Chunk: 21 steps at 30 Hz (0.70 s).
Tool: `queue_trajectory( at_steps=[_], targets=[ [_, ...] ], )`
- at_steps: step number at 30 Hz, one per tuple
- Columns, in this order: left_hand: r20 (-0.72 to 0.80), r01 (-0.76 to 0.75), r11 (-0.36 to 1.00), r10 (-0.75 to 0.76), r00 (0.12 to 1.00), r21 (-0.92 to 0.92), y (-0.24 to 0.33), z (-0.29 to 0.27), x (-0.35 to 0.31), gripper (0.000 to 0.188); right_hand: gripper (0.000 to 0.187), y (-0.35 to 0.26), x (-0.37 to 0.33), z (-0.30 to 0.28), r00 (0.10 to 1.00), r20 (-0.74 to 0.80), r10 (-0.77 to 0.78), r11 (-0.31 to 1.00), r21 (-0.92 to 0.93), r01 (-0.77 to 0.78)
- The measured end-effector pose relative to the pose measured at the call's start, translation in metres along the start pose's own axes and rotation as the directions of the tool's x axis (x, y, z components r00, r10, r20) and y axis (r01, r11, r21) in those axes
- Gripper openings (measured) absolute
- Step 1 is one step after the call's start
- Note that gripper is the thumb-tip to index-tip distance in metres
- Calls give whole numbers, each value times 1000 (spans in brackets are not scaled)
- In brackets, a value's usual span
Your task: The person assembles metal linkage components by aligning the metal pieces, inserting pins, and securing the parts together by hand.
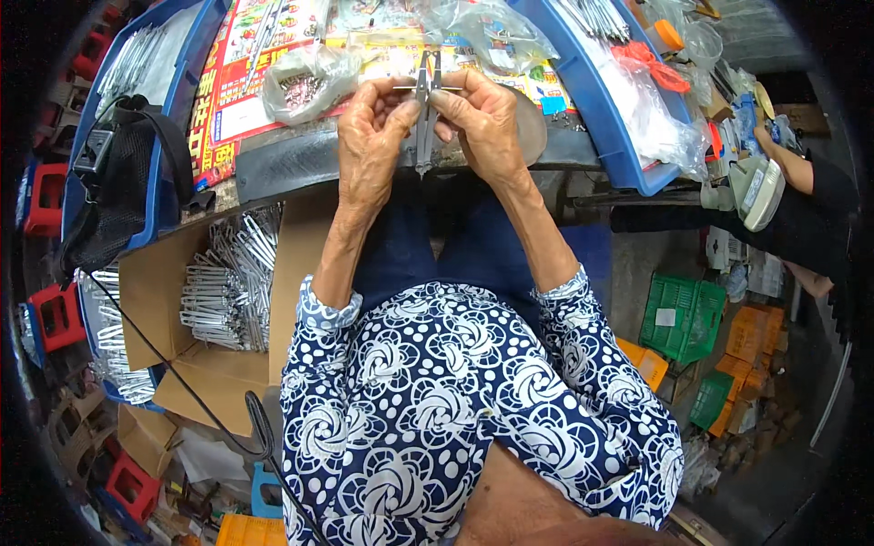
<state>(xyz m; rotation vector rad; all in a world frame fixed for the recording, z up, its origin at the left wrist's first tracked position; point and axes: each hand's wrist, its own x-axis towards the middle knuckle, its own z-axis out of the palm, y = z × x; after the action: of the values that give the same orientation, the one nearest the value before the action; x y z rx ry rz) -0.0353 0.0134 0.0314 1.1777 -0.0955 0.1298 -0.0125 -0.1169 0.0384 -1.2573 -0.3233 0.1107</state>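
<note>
At the table's edge, both my hands hold a long grey metal piece [424, 136] upright between them. It looks like two narrow flat strips side by side; its exact kind I cannot make out. My left hand [371, 136] is closed, thumb and fingers pinching the piece's left side. From the right, my right hand [481, 123] pinches it with thumb and forefinger. A thin pale pin or rod lies crosswise near the fingertips, partly covered by them. Left of my left hand, a clear plastic bag [311, 84] contains small metal parts.
Blue trays [596, 100] with metal strips flank the printed sheets [223, 118] on the table. A cardboard box [146, 282] of metal pieces [232, 282] stands beside my left arm. A black mesh bag [118, 187] hangs at the left. Another person's arm [787, 164] shows at far right.
</note>
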Motion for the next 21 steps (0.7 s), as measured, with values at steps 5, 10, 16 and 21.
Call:
queue_trajectory(
  at_steps=[5, 10, 16, 21],
  targets=[
    [105, 47, 999, -47, 993, 6, -11, 4, -10, 18, 16, -2, 2, -2, 998, -57, -18, 999, 50, 21],
    [200, 207, 971, -181, 963, -118, -11, 10, -13, 15, 19, -7, 5, -11, 998, -43, 53, 996, 70, -50],
    [239, 237, 961, -198, 951, -144, -15, 10, -10, 14, 21, -9, 12, -22, 1000, 10, 28, 998, 57, -29],
    [240, 242, 963, -210, 948, -115, -16, 11, -10, 13, 20, -15, 11, -13, 996, -67, 51, 979, -195, -64]
  ],
)
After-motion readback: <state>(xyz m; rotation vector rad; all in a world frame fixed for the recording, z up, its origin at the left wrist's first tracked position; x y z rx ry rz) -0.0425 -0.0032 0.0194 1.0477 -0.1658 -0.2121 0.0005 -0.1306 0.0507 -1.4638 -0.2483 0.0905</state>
